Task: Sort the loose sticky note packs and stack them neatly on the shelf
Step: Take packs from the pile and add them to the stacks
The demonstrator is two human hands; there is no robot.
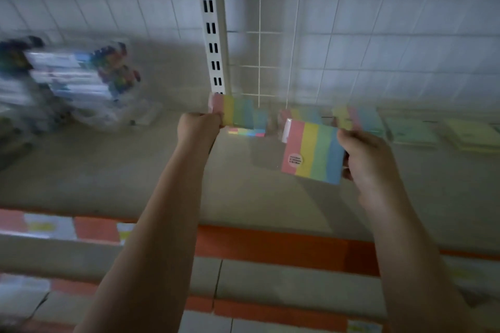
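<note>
Shelf [113,170]: sorting partly done; several packs [359,119] lie in a loose row at 1 o'clock, not yet stacked. Right hand [365,159] clamps a striped pack [313,154] above the shelf; left hand [196,130] grips another pack [238,113] at 12 o'clock.

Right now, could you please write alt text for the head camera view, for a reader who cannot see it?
Two bare hands each hold a striped sticky note pack above a store shelf: the left hand grips one pack, the right hand another. More packs lie at the back; blurred pen packages sit left.
</note>
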